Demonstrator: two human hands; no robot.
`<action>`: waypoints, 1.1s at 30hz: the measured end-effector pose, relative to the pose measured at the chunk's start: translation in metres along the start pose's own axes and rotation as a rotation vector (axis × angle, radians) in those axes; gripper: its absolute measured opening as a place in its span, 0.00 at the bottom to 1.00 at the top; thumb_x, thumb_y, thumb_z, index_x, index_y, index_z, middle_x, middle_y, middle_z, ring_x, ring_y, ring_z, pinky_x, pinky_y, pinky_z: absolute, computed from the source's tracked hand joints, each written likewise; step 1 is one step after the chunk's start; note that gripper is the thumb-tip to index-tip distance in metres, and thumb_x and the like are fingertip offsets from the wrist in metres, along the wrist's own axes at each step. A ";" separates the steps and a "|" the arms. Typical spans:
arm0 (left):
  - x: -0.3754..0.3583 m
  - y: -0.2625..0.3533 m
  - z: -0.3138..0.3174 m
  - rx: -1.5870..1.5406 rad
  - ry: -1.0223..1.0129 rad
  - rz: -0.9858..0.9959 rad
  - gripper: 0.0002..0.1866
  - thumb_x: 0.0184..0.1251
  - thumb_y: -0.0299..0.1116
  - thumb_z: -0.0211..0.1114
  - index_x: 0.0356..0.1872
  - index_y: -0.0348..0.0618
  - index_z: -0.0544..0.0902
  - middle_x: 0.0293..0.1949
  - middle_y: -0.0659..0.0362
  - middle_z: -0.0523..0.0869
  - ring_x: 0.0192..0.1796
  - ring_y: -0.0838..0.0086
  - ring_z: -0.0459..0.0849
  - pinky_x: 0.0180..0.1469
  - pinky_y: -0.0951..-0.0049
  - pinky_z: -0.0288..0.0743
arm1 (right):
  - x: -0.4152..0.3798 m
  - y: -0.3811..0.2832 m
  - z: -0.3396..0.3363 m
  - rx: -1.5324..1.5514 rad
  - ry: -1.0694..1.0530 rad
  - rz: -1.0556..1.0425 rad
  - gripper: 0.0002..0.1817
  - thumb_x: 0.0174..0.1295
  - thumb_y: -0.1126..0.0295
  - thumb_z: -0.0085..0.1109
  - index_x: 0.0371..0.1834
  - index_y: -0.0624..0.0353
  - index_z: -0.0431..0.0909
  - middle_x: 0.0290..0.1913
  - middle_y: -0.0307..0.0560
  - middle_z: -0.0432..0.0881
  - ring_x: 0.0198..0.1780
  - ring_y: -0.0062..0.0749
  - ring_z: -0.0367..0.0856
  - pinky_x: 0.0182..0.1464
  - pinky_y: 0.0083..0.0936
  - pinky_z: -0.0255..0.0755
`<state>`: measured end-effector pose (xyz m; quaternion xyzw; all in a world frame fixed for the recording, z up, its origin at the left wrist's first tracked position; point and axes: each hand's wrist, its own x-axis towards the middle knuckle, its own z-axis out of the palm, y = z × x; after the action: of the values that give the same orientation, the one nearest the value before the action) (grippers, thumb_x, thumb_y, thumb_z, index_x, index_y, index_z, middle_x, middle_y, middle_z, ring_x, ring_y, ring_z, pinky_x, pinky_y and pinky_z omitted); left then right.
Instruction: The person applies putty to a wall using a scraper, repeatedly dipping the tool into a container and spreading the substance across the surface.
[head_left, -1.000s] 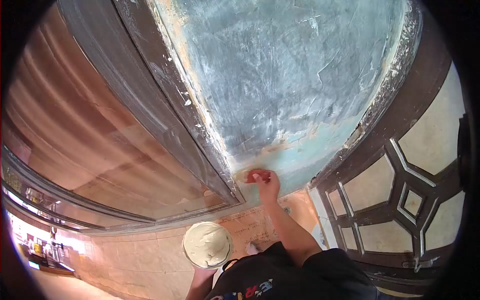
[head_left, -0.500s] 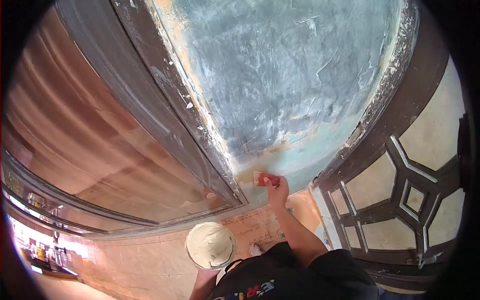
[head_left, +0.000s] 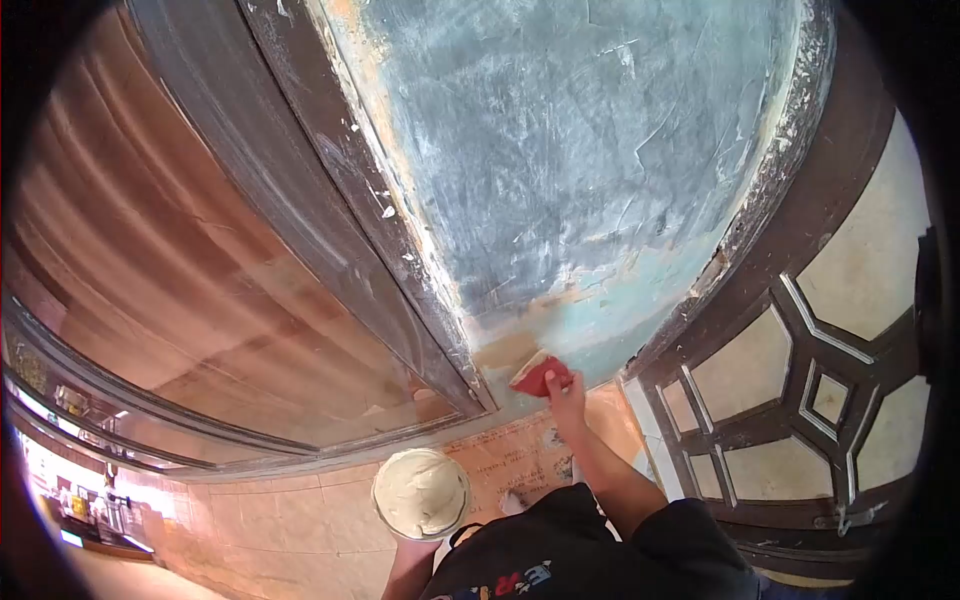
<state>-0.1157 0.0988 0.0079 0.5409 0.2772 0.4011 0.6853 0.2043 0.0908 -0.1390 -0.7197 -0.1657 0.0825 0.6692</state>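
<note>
The right hand [head_left: 566, 396] is closed around a red scraper [head_left: 541, 376], with pale paste on its edge, low on the wall [head_left: 560, 150]. The left hand [head_left: 416, 548] is under a bowl of creamy paste [head_left: 420, 493], though its fingers are hidden. The bowl looks quite full (like a big ice cream!). Far above the right hand, the wall has streaky white smears. Just beside that hand, a tan patch and plain green bits look unfinished.

Right hand [head_left: 566, 396]: red scraper [head_left: 537, 377], near lower wall [head_left: 600, 335]
Left hand [head_left: 417, 547]: bowl [head_left: 376, 512] of cream paste [head_left: 421, 490], held from below
</note>
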 end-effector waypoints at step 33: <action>-0.013 -0.013 -0.005 -0.028 0.019 0.040 0.32 0.67 0.34 0.66 0.69 0.40 0.63 0.62 0.50 0.75 0.61 0.62 0.78 0.61 0.57 0.77 | -0.045 -0.039 0.049 0.494 -0.342 0.510 0.17 0.70 0.55 0.59 0.41 0.58 0.70 0.26 0.42 0.78 0.23 0.24 0.78 0.21 0.18 0.71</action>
<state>-0.1234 0.0894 -0.0069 0.5327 0.2671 0.4240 0.6820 0.1409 0.1234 -0.1097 -0.5310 -0.0660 0.4021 0.7430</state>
